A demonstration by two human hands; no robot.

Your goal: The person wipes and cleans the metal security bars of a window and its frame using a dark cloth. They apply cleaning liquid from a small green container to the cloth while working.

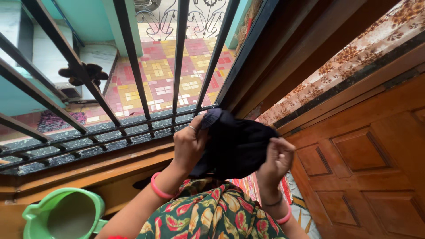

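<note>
Both hands grip dark cloth (237, 146): left hand (190, 144), right hand (276, 159); long axis left-right, stretched between.

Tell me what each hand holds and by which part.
Both hands hold one dark blue-black cloth. The left hand has its grip on the cloth's upper left edge, and the right hand pinches its right edge.

A home: barred window (133, 79) over a tiled courtyard (177, 75), panelled wooden door (363, 163), green plastic jug (62, 214).
</note>
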